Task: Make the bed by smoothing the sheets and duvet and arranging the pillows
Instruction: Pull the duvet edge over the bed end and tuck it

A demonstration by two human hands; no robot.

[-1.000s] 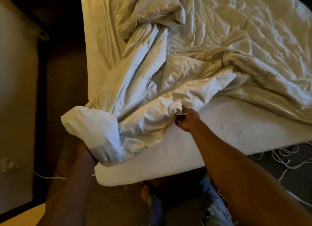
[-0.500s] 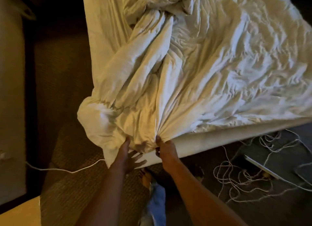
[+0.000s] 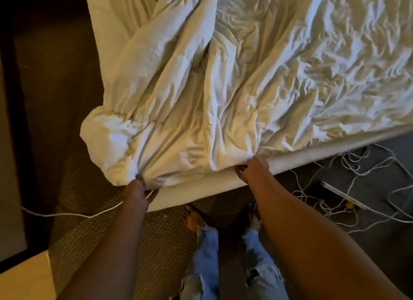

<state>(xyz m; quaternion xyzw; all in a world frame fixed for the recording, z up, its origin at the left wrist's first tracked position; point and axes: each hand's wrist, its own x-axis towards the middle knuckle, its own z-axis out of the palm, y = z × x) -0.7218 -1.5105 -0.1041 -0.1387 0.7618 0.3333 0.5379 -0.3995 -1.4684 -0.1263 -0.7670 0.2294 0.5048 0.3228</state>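
A crumpled white duvet [image 3: 257, 80] lies across the bed, its near corner bunched and hanging over the mattress [image 3: 301, 154] corner. My left hand [image 3: 137, 191] grips the duvet's lower edge near the bunched corner. Further right along the same edge, my right hand [image 3: 251, 168] pinches the duvet at the mattress side. A strip of bare sheet [image 3: 111, 31] shows along the bed's left side. No pillows are in view.
I stand barefoot in torn jeans [image 3: 207, 255] on brown carpet [image 3: 73, 187] at the bed's corner. A white cable [image 3: 67, 214] runs over the floor at left. Tangled white cords [image 3: 335, 194] and a flat device lie on the floor at right. Pale furniture [image 3: 24, 277] sits bottom left.
Both hands pulled the duvet down toward the foot of the bed, covering the bare mattress top. They then moved apart along the edge, spreading it wider.
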